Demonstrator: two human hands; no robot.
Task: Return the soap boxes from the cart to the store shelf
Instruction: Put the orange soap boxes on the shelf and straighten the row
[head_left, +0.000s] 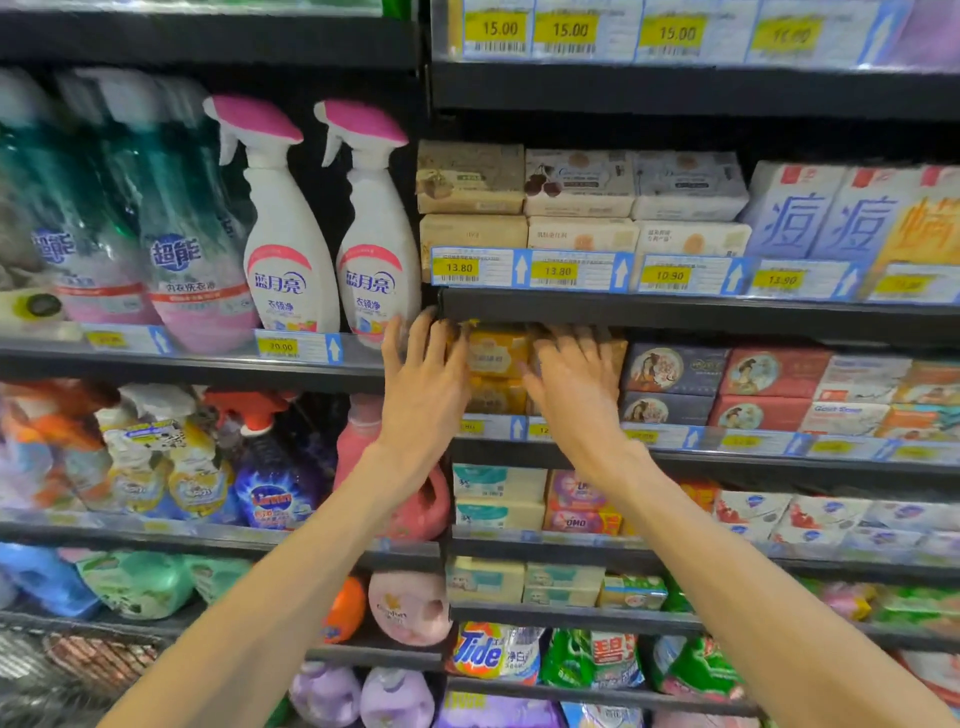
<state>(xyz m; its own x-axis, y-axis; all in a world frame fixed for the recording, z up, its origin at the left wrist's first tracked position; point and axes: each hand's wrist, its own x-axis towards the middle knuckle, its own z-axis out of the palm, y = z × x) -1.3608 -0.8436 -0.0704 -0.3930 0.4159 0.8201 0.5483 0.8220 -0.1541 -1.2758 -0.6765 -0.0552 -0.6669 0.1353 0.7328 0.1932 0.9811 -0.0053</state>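
Note:
Yellow soap boxes (497, 370) stand stacked at the left end of a dark store shelf (675, 460), under the shelf above. My left hand (423, 379) rests against the left side of the stack, fingers spread and pointing up. My right hand (574, 379) lies flat over the right part of the stack, fingers spread, covering the boxes behind it. Neither hand visibly grips a box. A corner of the wire cart (78, 670) shows at the bottom left.
Dark blue and red soap boxes (722, 387) sit right of the yellow stack. Beige soap bars (524, 202) fill the shelf above, with price tags (530, 270) along its edge. White spray bottles (332, 239) and detergent bottles stand on the left shelves.

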